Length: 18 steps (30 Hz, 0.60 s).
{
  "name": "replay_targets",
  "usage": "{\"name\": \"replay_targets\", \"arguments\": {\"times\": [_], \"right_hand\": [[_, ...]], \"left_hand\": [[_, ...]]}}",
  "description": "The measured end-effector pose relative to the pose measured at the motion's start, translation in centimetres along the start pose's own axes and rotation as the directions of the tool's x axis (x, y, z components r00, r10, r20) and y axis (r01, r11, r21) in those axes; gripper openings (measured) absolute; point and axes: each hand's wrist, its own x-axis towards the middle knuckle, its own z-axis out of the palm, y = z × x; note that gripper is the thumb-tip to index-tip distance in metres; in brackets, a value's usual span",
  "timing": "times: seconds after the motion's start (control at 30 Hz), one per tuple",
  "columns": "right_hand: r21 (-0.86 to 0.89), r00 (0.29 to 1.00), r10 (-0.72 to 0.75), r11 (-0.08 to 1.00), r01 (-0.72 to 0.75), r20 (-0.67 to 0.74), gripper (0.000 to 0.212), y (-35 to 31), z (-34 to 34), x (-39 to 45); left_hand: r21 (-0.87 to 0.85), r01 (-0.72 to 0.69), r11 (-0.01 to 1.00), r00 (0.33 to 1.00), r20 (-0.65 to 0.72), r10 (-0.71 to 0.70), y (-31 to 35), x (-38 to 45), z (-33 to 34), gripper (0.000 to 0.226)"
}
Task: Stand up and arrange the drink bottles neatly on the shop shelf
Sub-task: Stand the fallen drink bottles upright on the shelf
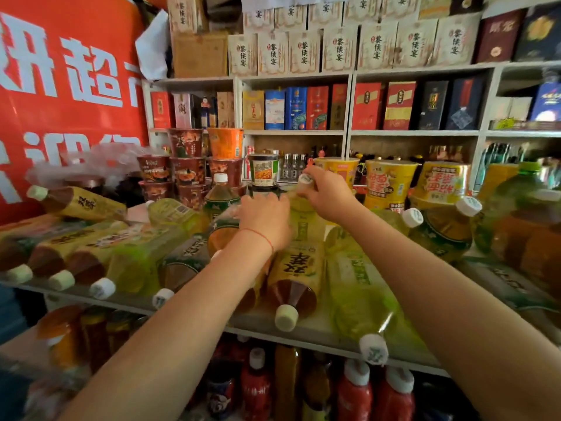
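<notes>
Several drink bottles lie on their sides across the grey shelf (306, 328). My right hand (326, 191) grips the white cap and neck of an upright yellow-green bottle (302, 218) at the middle of the shelf. Just left of it, my left hand (264, 218) reaches over the fallen bottles with its fingers bent around a green-labelled bottle (223, 229); the hold itself is hidden behind the hand. One dark tea bottle (220, 192) stands upright behind my left hand. A brown tea bottle (296, 284) and a pale green bottle (361, 302) lie with caps toward me.
Stacked instant noodle cups (188, 165) and yellow noodle tubs (387, 183) stand behind the bottles. Large bottles (443, 229) lean at the right. A red banner (66, 95) covers the left wall. Boxed liquor fills the wall shelves (349, 132). Red bottles (353, 393) stand below the shelf.
</notes>
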Motion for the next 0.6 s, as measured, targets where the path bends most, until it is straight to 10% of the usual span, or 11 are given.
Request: {"name": "replay_targets", "arguments": {"times": [0.27,0.6], "right_hand": [[0.181,0.988,0.107,0.975,-0.127,0.115,0.051,1.0,1.2,1.4],[0.281,0.984,0.15,0.944,-0.172,0.098,0.055,2.7,2.9,2.4]], "left_hand": [[-0.437,0.136,0.889,0.991,0.056,-0.124,2.7,3.1,0.5,0.095],[-0.495,-0.04,0.868,0.988,-0.15,-0.04,3.4,-0.4,2.1,0.069]]}}
